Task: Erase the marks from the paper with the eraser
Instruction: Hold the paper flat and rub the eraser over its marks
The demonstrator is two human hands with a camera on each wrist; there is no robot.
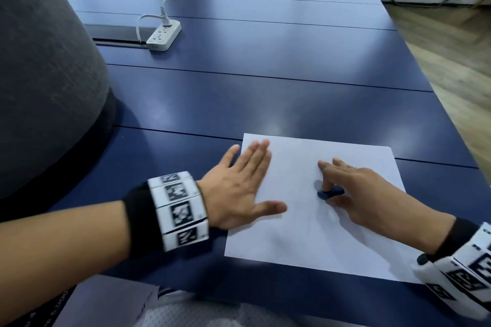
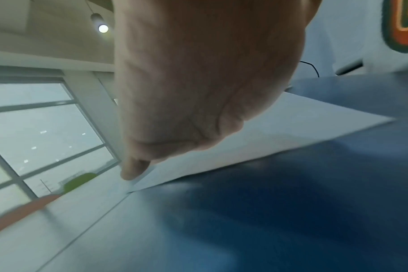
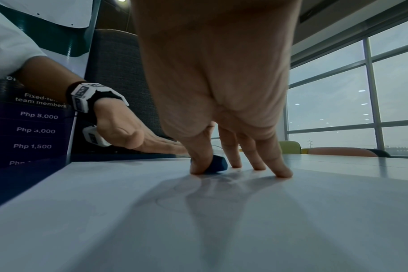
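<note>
A white sheet of paper point(image 1: 305, 233) lies on the blue table point(image 1: 265, 82) in front of me. My left hand point(image 1: 265, 178) rests flat on the sheet's left edge, fingers straight. My right hand point(image 1: 327, 195) pinches a small dark blue eraser point(image 1: 333, 191) between thumb and forefinger and presses it onto the middle of the sheet. In the right wrist view the eraser point(image 3: 219, 164) sits behind the thumb, the other fingertips point(image 3: 284, 173) touch the paper point(image 3: 151, 220), and faint pencil lines point(image 3: 175, 200) show near them. The left wrist view shows my palm point(image 2: 198, 82) over the paper's corner point(image 2: 291, 128).
A white power strip point(image 1: 164, 34) with a plugged-in cable lies at the table's far left. A large grey upholstered shape point(image 1: 39, 74) rises on the left. The table's right edge point(image 1: 451, 114) drops to a wooden floor. A printed sheet point(image 1: 106, 300) lies at my lap.
</note>
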